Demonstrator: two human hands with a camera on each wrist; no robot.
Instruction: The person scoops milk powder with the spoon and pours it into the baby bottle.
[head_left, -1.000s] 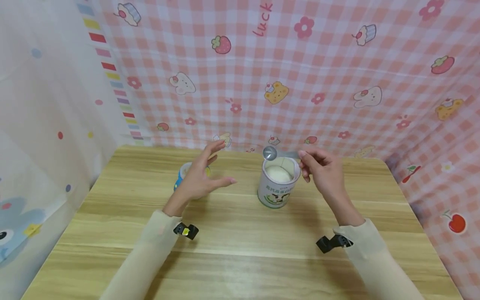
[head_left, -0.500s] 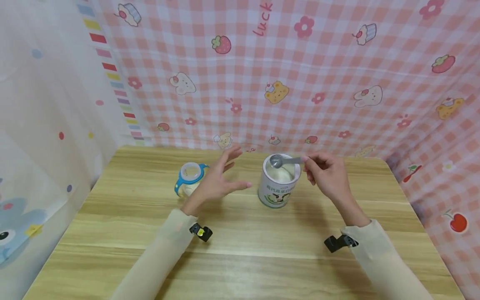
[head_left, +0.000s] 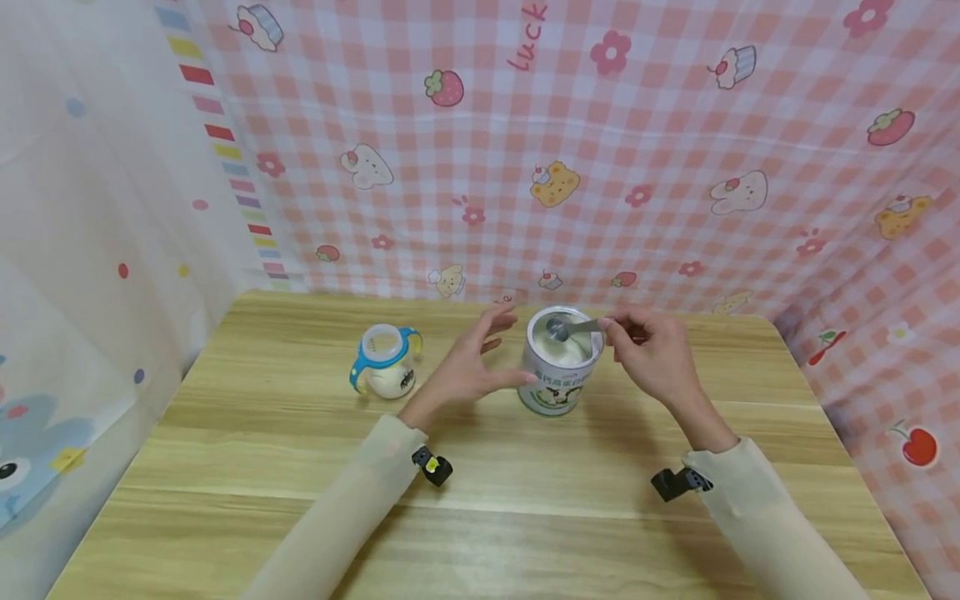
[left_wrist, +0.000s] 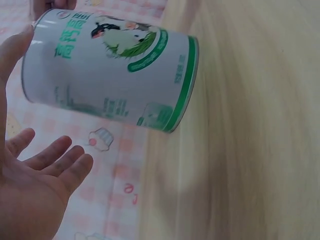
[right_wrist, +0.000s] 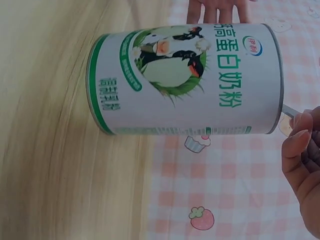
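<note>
White and green, the can (head_left: pixel 561 373) stands upright on the table (head_left: pixel 540 492); the right hand (head_left: pixel 654 354) pinches a grey spoon (head_left: pixel 577 327) at its mouth, the left hand (head_left: pixel 468 364) spreads loosely beside it.

Head view: high, forward-down; wrist views: close, sharing can (right_wrist: pixel 185 85).

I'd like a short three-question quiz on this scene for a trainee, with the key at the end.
1. What does the right hand pinch: (a) a bottle, (b) a grey spoon, (c) a brush?
2. True or false: the blue-handled cup stands upright, apart from the left hand.
3. Fill in: the animal pictured on the can is a ____.

Key:
1. b
2. True
3. cow
</note>
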